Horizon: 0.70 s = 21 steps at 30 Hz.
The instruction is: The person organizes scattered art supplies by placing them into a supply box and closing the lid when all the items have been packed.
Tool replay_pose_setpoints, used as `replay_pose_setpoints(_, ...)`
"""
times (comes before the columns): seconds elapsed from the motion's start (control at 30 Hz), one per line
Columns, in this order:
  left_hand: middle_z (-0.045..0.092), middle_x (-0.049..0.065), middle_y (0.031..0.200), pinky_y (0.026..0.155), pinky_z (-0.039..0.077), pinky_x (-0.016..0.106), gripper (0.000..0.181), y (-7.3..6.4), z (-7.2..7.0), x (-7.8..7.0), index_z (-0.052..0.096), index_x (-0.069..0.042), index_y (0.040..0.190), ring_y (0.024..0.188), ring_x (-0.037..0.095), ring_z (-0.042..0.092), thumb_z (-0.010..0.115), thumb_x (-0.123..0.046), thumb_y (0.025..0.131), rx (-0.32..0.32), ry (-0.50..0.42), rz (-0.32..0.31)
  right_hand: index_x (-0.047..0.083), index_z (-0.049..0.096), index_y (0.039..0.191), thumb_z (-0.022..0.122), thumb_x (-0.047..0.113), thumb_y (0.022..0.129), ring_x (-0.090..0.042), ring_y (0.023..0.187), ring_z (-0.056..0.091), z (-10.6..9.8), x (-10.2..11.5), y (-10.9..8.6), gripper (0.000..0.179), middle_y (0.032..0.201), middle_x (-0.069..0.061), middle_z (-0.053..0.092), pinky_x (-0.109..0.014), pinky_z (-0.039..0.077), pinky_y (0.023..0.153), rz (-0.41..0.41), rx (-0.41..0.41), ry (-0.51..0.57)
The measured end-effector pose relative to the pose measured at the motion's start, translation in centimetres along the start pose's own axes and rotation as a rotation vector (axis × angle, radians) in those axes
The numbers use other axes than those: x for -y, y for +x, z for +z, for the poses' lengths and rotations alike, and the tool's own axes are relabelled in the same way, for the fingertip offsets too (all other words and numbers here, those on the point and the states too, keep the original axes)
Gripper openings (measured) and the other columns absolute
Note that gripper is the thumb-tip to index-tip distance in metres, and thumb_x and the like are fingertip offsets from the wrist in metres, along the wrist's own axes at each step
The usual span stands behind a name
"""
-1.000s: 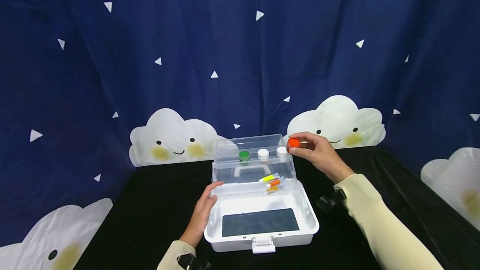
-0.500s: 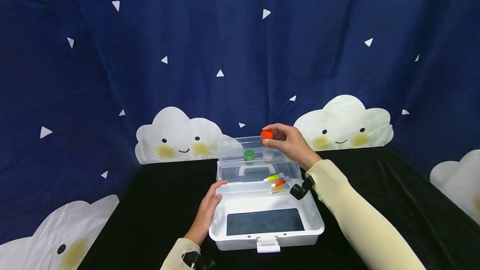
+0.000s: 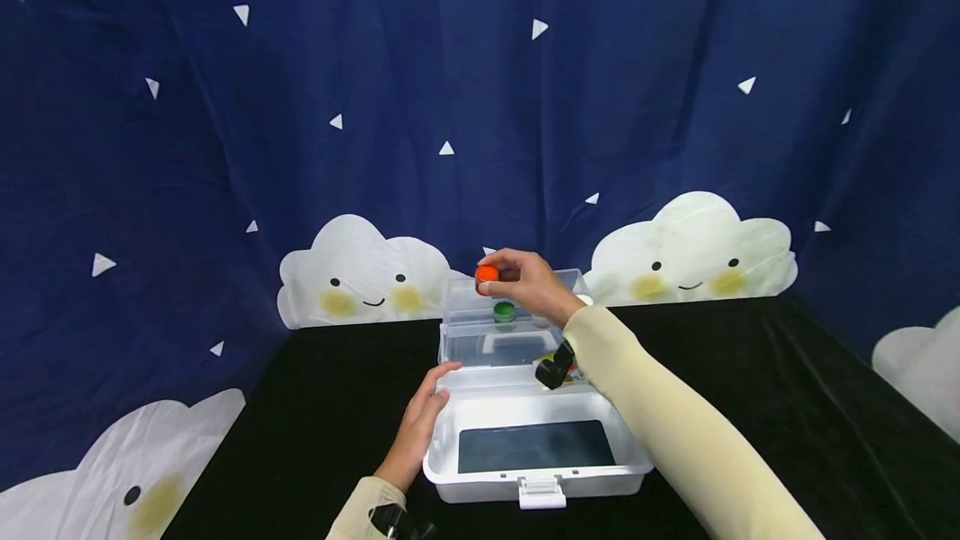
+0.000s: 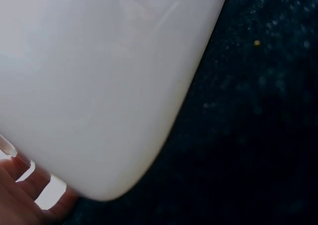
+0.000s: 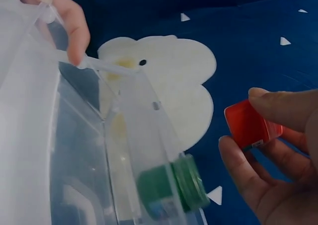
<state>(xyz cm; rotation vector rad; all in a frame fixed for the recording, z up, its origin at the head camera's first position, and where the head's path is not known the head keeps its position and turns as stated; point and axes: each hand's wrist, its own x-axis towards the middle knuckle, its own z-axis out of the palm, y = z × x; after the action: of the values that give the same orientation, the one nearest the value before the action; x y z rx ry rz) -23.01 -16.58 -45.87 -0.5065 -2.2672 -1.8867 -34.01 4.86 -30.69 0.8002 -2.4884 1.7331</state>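
A white storage box (image 3: 474, 490) stands unlatched, its clear lid (image 3: 467, 347) raised at the back. My left hand (image 3: 417, 423) holds the box at its back left corner, thumb over the rim; in the left wrist view its fingers (image 4: 34, 183) bend round the white wall. Above the lid's far left, my right hand (image 3: 531, 283) pinches a small red paint jar (image 3: 487, 275) between thumb and fingertips. The right wrist view shows this red jar (image 5: 247, 125) apart from the lid. Just below it, a green paint jar (image 3: 504, 312) sits in the clear lid section.
My right sleeve (image 3: 645, 390) crosses over the box and covers most of the paint tubes (image 3: 546, 358) and white jars (image 3: 585, 300). A dark panel (image 3: 536, 447) lies in the box floor. Black cloth (image 3: 337, 407) covers the table, and a blue curtain (image 3: 420, 65) hangs behind.
My right hand has carried the red jar leftward, from beside the white jars to above the green one. The left hand stays at the box's corner. The view has shifted slightly.
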Motion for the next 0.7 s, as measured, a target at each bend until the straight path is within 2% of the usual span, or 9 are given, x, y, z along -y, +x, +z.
replay_pose_setpoints(0.3,0.051,0.004,0.135,0.099,0.038,0.041,0.036,0.0,0.1,-0.2,0.048,-0.021,0.138,0.116,0.022,0.050,0.037,-0.017,0.103,0.016,-0.021,-0.035,0.011,0.065,0.116,0.075,0.012,0.083,-0.021,0.094,0.066,2.7,-0.4,1.5,0.034,0.109,-0.007,0.065,-0.033,0.053,0.080,0.015,0.040,-0.088)
replay_pose_setpoints(0.5,0.049,0.001,0.139,0.103,0.034,0.046,0.036,0.2,0.2,0.0,0.049,-0.024,0.137,0.120,0.022,0.048,0.038,-0.019,0.102,0.001,-0.001,-0.019,0.009,0.065,0.115,0.075,0.013,0.083,-0.019,0.089,0.066,3.7,-0.9,1.8,0.034,0.106,-0.007,0.066,-0.031,0.053,0.076,-0.017,0.052,-0.129)
replay_pose_setpoints(0.7,0.049,-0.002,0.140,0.105,0.029,0.052,0.036,0.2,0.1,0.1,0.050,-0.025,0.136,0.123,0.022,0.045,0.039,-0.020,0.102,-0.012,0.017,-0.007,0.006,0.065,0.113,0.075,0.011,0.083,-0.018,0.086,0.067,4.4,-1.4,1.9,0.032,0.104,-0.009,0.067,-0.029,0.054,0.073,-0.052,0.073,-0.113)
